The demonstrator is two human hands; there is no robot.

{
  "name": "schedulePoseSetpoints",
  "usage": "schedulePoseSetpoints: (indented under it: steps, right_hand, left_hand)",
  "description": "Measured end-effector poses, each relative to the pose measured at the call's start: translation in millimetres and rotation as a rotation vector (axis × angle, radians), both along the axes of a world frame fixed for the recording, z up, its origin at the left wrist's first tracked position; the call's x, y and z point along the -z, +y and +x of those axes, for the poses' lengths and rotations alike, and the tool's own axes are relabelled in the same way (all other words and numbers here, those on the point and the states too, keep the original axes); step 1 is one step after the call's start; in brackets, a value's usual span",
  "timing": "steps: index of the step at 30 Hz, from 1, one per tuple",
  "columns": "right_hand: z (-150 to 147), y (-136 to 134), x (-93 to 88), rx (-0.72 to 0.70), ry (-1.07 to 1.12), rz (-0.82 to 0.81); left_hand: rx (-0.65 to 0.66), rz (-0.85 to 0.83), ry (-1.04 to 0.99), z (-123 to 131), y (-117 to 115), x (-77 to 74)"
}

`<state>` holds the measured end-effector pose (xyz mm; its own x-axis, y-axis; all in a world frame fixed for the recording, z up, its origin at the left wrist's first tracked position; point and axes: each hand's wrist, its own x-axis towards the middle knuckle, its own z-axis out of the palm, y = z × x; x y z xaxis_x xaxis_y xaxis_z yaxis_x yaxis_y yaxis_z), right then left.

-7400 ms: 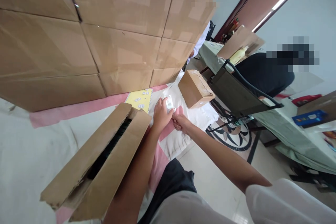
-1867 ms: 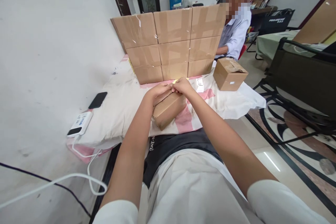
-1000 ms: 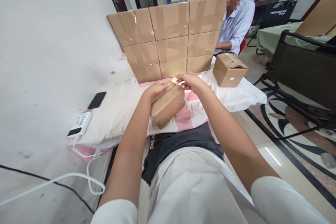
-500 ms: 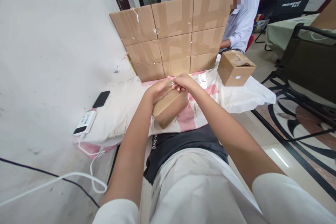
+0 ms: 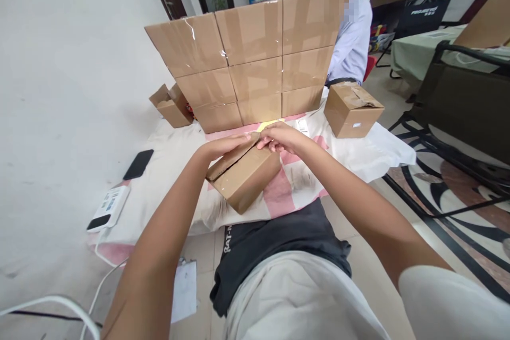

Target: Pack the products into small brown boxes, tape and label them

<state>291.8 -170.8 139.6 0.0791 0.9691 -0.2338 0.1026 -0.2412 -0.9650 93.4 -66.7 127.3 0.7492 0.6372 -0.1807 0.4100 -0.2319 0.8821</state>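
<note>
A brown cardboard box lies at an angle on the cloth-covered table before me. Its left top flap is partly raised, with a dark gap along the middle seam. My left hand rests along that flap, fingers stretched out towards the far end. At the far end of the seam my right hand has its fingers curled against the box's top edge; what its fingertips grip is partly hidden. Just beyond the hands, a yellow item and a small white item lie on the cloth.
A wall of taped cardboard boxes stands across the table's far side. Another closed box sits at right, and an open box at left. A phone and a power strip lie near the wall. A person sits beyond.
The left flap has come up, and a gap shows along the seam. My left hand has moved left with it. The view has shifted, bringing the open box at left into sight.
</note>
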Motion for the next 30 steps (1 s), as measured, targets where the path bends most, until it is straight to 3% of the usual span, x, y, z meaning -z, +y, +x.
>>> schedulePoseSetpoints:
  steps: [4,7,9,12,15,17,20,24,30]
  right_hand:
    - [11.2,-4.3,17.8,-0.083,0.169,0.158]
    - [14.4,8.4,28.9,-0.045,0.236,0.249]
    - [18.0,24.5,31.7,-0.022,0.221,0.298]
    - [26.8,50.3,29.6,-0.056,0.116,0.307]
    - [34.5,65.2,22.6,-0.203,0.011,0.273]
    - [35.8,66.5,16.5,-0.328,-0.051,0.259]
    - [31.9,61.4,6.9,-0.436,-0.116,0.219]
    - [19.0,56.5,1.0,-0.379,-0.182,0.187]
    - [-5.9,61.8,14.1,-0.265,-0.213,0.293]
  left_hand:
    - [0.040,-0.232,0.015,-23.7,-13.1,7.3]
    - [-0.116,-0.252,-0.099,-21.1,-29.7,20.0]
    - [-0.250,-0.142,-0.155,-10.8,-45.6,29.7]
    - [-0.352,0.244,-0.168,6.0,-74.2,37.8]
    - [-0.156,0.512,-0.032,15.4,-98.0,31.8]
    - [-0.051,0.553,0.075,18.3,-106.8,23.7]
    - [-0.053,0.588,0.125,22.4,-111.0,16.8]
    - [-0.129,0.634,0.072,31.0,-113.6,21.9]
    - [-0.267,0.623,-0.012,41.0,-119.9,27.8]
